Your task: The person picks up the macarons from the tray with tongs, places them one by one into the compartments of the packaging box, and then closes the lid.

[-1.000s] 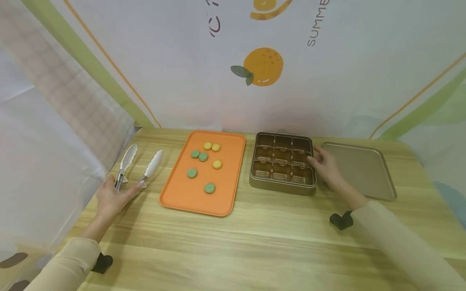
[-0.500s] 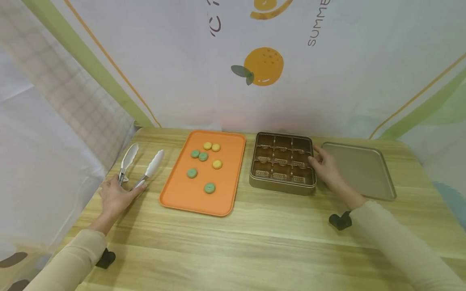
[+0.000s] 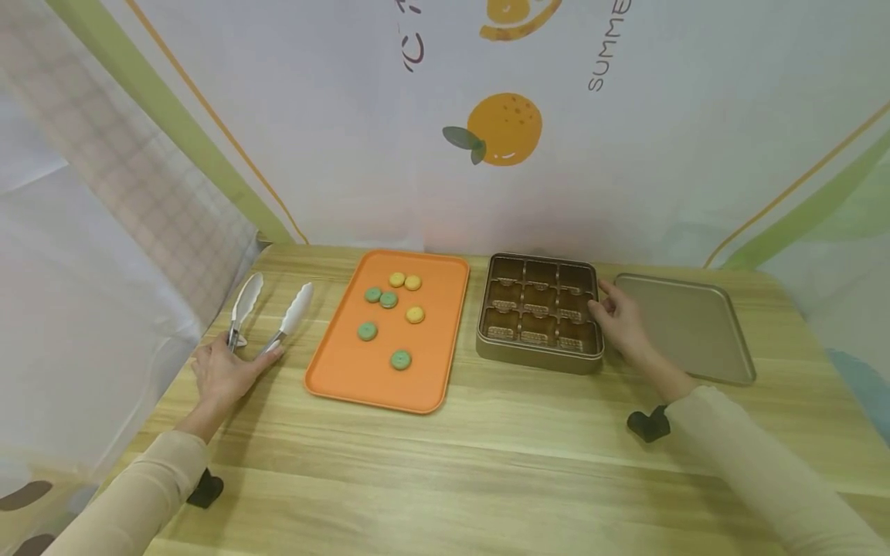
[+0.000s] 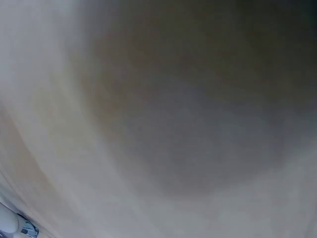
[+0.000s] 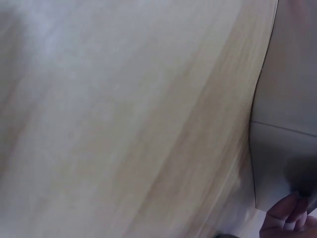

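Near the left edge of the table (image 3: 445, 479): left grip (image 3: 224, 376) grasps splayed tongs (image 3: 297, 307) | Far edge: right grip (image 3: 626, 323) holds compartmented box (image 3: 540, 357) by its side | Tongs look light, springy, best held mid-arm

On the table (image 3: 445, 479) we see a row across the middle of the frame. At left lie the tongs (image 3: 295, 310), the left hand (image 3: 225, 371) at their lower end. Next, left of centre, is the tray (image 3: 348, 378), seven macarons (image 3: 414, 314) on it. Right of centre we find the box (image 3: 538, 357), the right hand (image 3: 626, 320) at its right side, then the lid (image 3: 695, 324). Behind, in the upper frame, hangs a cloth (image 3: 348, 154).
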A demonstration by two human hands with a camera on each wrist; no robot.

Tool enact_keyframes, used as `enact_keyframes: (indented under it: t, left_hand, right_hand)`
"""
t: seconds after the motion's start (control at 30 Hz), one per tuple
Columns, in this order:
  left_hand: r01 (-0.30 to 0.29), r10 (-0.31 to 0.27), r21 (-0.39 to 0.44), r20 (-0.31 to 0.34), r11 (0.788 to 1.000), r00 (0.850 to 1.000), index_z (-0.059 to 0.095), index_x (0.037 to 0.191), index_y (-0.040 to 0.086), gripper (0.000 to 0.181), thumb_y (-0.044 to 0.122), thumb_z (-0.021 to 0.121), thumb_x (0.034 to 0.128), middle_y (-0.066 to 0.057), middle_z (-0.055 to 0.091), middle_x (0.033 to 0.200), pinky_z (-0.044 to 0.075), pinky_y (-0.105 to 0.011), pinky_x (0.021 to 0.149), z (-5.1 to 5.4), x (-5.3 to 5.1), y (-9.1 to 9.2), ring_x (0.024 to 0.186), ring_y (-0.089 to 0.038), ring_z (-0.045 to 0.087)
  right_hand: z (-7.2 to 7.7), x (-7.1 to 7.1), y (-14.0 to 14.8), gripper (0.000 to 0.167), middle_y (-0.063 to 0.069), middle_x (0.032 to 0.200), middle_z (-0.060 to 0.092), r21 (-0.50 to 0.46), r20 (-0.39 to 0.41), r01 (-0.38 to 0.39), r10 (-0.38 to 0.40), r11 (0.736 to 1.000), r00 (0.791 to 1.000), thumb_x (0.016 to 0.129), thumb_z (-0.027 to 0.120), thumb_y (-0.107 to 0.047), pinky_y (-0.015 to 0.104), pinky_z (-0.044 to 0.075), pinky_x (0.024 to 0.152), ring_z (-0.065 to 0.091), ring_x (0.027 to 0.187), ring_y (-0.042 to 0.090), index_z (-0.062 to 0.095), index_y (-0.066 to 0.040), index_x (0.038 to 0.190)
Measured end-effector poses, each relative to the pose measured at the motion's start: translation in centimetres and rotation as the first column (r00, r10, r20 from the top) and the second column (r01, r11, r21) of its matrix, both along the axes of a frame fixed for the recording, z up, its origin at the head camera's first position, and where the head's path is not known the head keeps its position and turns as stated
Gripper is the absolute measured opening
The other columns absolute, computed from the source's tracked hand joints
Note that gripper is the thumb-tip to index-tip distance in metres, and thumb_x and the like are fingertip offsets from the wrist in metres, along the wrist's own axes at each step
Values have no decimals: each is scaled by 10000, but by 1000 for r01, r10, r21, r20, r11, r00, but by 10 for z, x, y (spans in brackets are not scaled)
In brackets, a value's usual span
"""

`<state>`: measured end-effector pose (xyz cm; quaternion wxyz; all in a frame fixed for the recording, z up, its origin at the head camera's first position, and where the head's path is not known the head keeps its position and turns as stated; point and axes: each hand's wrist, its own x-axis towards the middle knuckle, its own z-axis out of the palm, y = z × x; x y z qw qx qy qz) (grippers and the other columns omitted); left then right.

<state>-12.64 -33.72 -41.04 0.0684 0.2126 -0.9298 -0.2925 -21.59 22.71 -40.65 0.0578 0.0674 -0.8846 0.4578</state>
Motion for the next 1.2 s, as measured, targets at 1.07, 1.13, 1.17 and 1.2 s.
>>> enact_keyframes:
  t: [1.07, 1.13, 1.17, 1.2]
  left_hand:
    - [522, -571, -331, -66, 786, 818, 628, 1213, 35, 772, 433, 861, 593, -46, 514, 838, 349, -234, 482, 39, 45, 74, 624, -125, 411]
    - [529, -581, -351, -53, 773, 812, 645, 1199, 60, 745, 435, 859, 592, -27, 510, 821, 337, -227, 475, 40, 47, 76, 613, -109, 386]
    - [531, -582, -358, -47, 768, 812, 650, 1197, 68, 737, 436, 857, 594, -23, 506, 812, 331, -225, 466, 40, 48, 77, 601, -105, 375]
    - [530, -582, -364, -41, 766, 812, 653, 1196, 78, 727, 436, 854, 597, -18, 508, 808, 327, -224, 460, 40, 49, 77, 592, -101, 368]
  right_hand:
    - [0, 1, 2, 525, 94, 800, 474, 14, 30, -26, 25, 1000, 999, 982, 461, -138, 213, 389, 548, 417, 613, 51, 292, 101, 1418]
    - [0, 2, 2, 528, 93, 806, 472, 15, 36, -26, 25, 1000, 999, 984, 459, -144, 215, 388, 544, 415, 612, 54, 288, 93, 1423]
    - [0, 2, 2, 528, 95, 812, 473, 14, 34, -24, 24, 1000, 999, 984, 459, -144, 214, 390, 549, 418, 618, 55, 288, 93, 1423]
    - [-1, 1, 2, 527, 94, 812, 473, 13, 33, -22, 21, 1000, 999, 983, 460, -142, 212, 392, 552, 419, 622, 55, 289, 94, 1422]
